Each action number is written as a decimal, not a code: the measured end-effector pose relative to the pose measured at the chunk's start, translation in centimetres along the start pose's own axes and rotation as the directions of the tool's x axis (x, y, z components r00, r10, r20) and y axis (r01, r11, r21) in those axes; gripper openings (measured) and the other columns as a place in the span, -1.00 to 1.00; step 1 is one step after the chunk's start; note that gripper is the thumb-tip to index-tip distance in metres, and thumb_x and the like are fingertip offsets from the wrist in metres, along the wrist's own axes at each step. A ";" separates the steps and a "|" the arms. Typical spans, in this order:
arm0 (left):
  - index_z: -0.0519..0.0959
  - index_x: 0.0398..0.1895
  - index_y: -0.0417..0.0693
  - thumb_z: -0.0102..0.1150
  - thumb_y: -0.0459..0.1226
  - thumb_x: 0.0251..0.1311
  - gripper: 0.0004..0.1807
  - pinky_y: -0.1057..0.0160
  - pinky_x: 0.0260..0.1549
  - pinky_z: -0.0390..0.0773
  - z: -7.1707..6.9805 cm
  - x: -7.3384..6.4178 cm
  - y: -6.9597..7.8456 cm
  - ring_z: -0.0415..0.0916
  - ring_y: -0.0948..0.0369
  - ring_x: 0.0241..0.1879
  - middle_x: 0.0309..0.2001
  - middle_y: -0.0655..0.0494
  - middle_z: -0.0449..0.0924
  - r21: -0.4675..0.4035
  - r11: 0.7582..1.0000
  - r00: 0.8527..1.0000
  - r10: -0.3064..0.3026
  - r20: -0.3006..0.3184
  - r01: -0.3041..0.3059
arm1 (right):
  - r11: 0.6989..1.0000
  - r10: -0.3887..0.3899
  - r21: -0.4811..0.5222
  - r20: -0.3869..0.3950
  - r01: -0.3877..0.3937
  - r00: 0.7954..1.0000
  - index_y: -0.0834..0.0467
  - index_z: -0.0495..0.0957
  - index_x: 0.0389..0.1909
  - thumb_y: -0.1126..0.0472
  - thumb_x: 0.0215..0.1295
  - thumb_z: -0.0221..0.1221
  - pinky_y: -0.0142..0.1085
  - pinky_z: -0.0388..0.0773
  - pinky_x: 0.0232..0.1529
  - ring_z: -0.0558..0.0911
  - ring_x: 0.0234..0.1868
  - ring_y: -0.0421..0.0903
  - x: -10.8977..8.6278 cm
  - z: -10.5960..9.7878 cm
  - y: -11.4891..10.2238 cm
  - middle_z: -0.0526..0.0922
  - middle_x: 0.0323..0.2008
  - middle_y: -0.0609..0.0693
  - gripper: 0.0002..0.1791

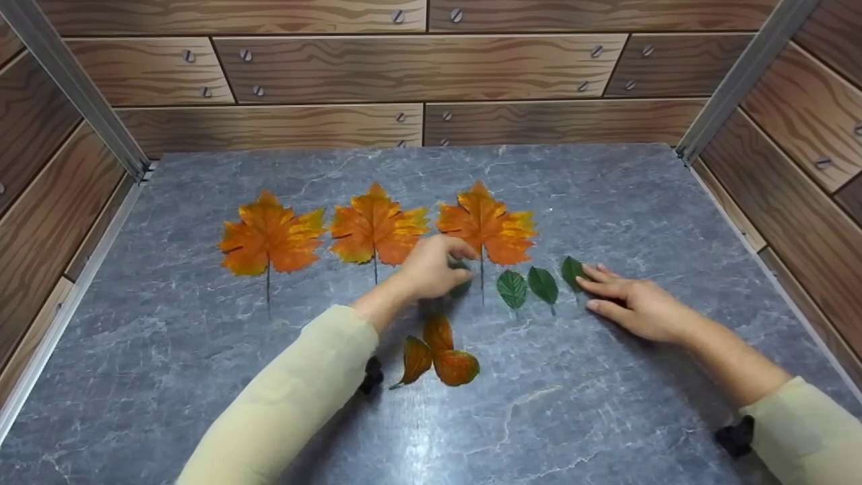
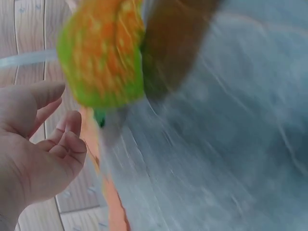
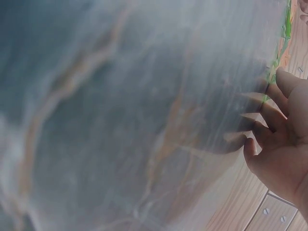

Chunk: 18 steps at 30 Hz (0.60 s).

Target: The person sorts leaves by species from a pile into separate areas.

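Note:
My left hand hovers by a partly hidden green leaf, thumb and fingers apart. In the left wrist view that hand appears loosely bent, with nothing between thumb and fingers. With outstretched fingers, my right hand touches the rightmost green leaf. Two more green leaves, one ridged and one smoother, lie between the hands. Nearer me is a three-part orange-brown leaf sprig, blurred and large in the left wrist view.
Three orange maple leaves stand in a row behind: left, middle and right, stems toward me. Everything lies on a grey marbled tabletop. Wood-patterned panels and metal posts enclose the back and sides.

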<state>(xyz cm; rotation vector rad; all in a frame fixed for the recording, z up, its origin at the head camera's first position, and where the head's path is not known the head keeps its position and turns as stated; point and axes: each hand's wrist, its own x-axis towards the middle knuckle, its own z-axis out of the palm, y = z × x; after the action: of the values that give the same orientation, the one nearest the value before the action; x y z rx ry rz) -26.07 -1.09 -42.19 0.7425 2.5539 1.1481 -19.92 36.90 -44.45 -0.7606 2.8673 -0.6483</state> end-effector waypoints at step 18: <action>0.66 0.29 -0.06 0.53 -0.21 0.28 -0.48 0.01 0.16 0.59 0.3 -0.2 -0.8 0.56 -0.01 0.17 0.15 -0.08 0.65 0.184 0.977 0.992 -0.117 0.039 0.108 | 1.000 0.003 -0.007 0.002 -0.003 1.000 0.16 0.51 0.47 0.05 0.62 0.18 0.35 0.17 0.46 0.27 0.55 0.36 -0.1 -0.1 -0.2 0.33 0.56 0.15 -0.48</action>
<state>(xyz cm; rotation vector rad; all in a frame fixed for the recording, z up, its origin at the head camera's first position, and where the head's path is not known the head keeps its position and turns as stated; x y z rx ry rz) -26.10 -1.45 -43.02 0.6468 2.6454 0.8603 -19.79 36.80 -44.27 -0.7575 2.8696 -0.6362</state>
